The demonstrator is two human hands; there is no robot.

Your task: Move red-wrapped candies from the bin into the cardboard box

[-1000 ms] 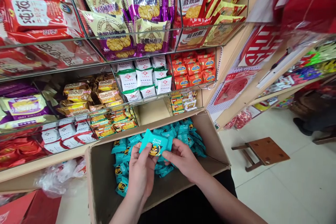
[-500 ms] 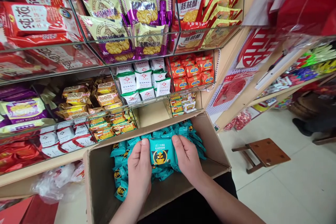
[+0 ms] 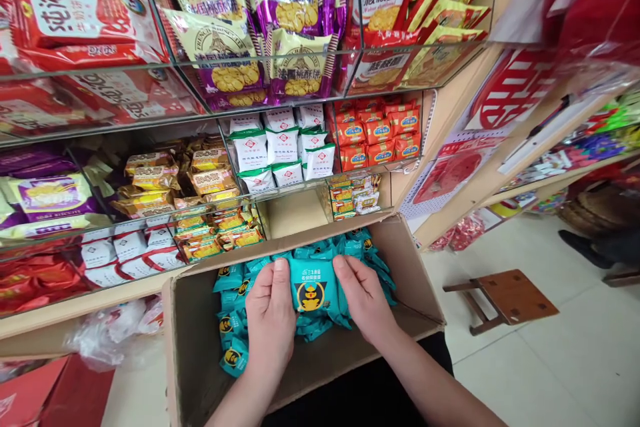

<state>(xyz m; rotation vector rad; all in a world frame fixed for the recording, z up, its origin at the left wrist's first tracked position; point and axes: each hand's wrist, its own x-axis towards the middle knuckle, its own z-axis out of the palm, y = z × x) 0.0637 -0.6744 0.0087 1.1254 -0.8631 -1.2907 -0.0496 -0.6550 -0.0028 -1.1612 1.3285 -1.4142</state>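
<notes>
Both hands hold up teal snack packets over an open cardboard box. My left hand is closed on the left end of the stack, thumb on top. My right hand grips the opposite end, its thumb along the edge. The front teal snack packet faces me, with a yellow duck-like figure in a dark emblem. Other packets seem to sit behind it, but how many the hands hold is hidden. Beneath them, the cardboard box contains many loose packets of the same teal kind.
Shelves beyond the box carry cream and purple biscuit packs, white-and-green packets and small red packets. A bare shelf compartment lies just behind the box. At right, a wooden stool stands on the tiled floor; a red box is lower left.
The view has shifted slightly, so shelves sit a little higher and further right. Both hands keep their grip, and the front packet looks a little more upright.
</notes>
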